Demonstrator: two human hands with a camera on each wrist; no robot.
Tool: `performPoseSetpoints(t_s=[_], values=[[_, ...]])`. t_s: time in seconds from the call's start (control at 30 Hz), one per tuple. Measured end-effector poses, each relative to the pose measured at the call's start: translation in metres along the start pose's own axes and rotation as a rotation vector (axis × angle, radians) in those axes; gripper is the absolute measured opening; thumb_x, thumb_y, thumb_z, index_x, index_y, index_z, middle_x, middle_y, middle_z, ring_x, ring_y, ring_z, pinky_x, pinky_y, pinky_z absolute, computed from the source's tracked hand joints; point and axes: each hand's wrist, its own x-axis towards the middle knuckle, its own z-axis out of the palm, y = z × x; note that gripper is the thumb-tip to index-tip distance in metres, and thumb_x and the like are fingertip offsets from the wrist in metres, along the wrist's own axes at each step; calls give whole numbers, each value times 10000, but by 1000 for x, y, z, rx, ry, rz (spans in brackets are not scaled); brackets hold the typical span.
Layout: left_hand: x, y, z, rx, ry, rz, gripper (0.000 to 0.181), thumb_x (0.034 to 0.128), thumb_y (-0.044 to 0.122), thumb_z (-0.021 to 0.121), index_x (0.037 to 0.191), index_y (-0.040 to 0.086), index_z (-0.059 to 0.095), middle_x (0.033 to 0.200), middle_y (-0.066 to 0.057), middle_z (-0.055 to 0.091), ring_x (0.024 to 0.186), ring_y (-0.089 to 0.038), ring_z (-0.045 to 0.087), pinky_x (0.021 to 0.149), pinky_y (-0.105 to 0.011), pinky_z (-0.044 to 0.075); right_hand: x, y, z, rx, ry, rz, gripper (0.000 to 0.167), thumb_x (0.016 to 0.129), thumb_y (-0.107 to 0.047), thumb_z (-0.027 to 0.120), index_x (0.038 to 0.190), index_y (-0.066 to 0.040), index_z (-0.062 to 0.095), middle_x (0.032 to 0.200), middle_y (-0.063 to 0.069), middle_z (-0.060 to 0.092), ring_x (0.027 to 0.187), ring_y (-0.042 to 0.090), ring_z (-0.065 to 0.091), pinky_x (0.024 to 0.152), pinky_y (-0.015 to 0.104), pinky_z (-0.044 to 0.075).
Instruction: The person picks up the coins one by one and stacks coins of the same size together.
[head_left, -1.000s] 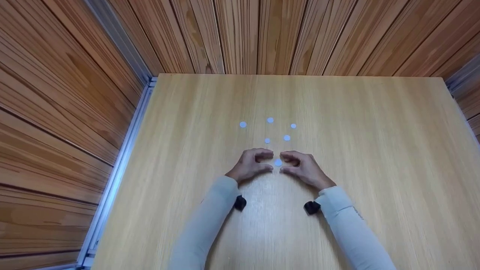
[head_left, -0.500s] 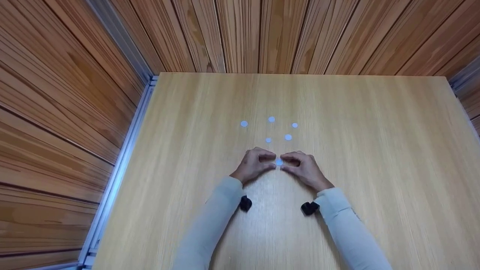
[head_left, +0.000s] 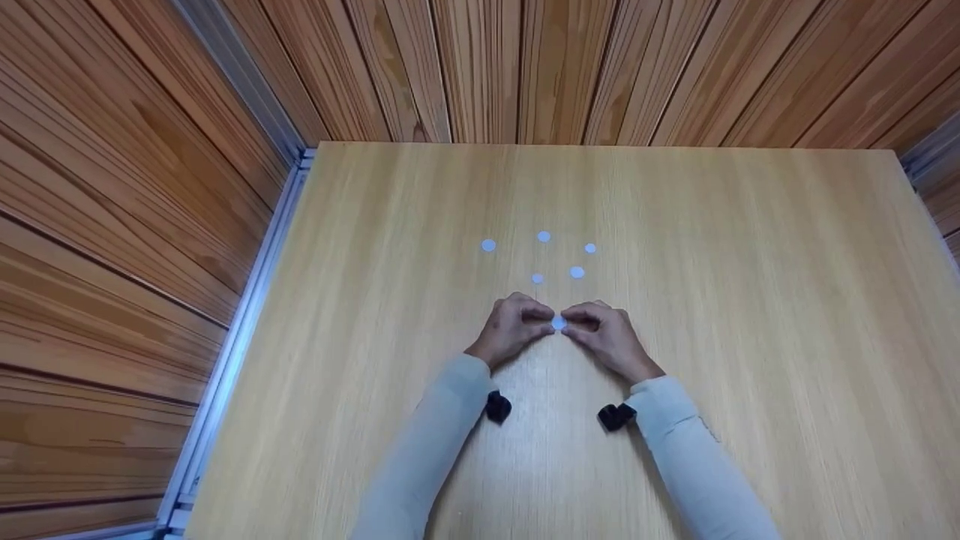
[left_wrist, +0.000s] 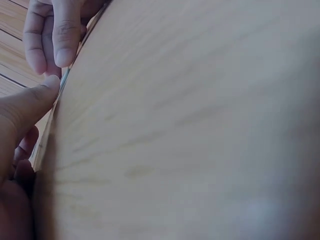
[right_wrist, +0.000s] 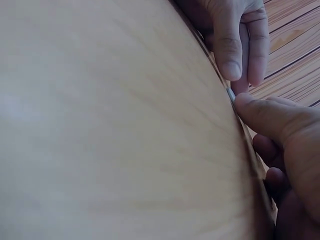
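A small pale blue round disc [head_left: 559, 323] lies on the wooden table [head_left: 720, 315], between my two hands. My left hand [head_left: 514, 324] holds its left side with curved thumb and fingers. On the opposite side my right hand [head_left: 606, 334] holds it in the same way, both sets of fingertips nearly meeting around it. Only a thin edge of the disc [right_wrist: 230, 94] shows beside the right thumb in the right wrist view. Fingers partly cover its rim in the head view.
Several similar discs lie beyond the hands, among them a left one [head_left: 489, 245], a far one [head_left: 544, 236] and a nearer one [head_left: 577, 272]. Wood-panelled walls [head_left: 480, 67] stand behind and at the left, with a metal rail [head_left: 244, 330] along the table's left edge.
Both hands have drawn closer together, the left moving right, until their fingertips reach the near disc. The gap between hands and disc has narrowed. The other discs keep their arrangement.
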Motion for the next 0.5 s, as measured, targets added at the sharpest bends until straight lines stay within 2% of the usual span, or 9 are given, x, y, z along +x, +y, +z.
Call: performPoseSetpoints(t_s=[0.2,0.5], values=[[0,0,0,-11,2,16,191,850,129,800,1035,82,783,1006,12,696,972,-110,599,868,-224,464,-1,-3,2,5,15,26,178,882,-59,758,1059,-51,748,1040,72,707,977,225,674,807,219,504],[-3,0,-1,-43,9,28,143,844,83,799,986,70,789,978,3,702,960,-116,613,853,-223,479,-3,-3,8,12,37,17,143,874,-39,762,1017,-44,753,1000,63,714,938,220,683,788,216,508]])
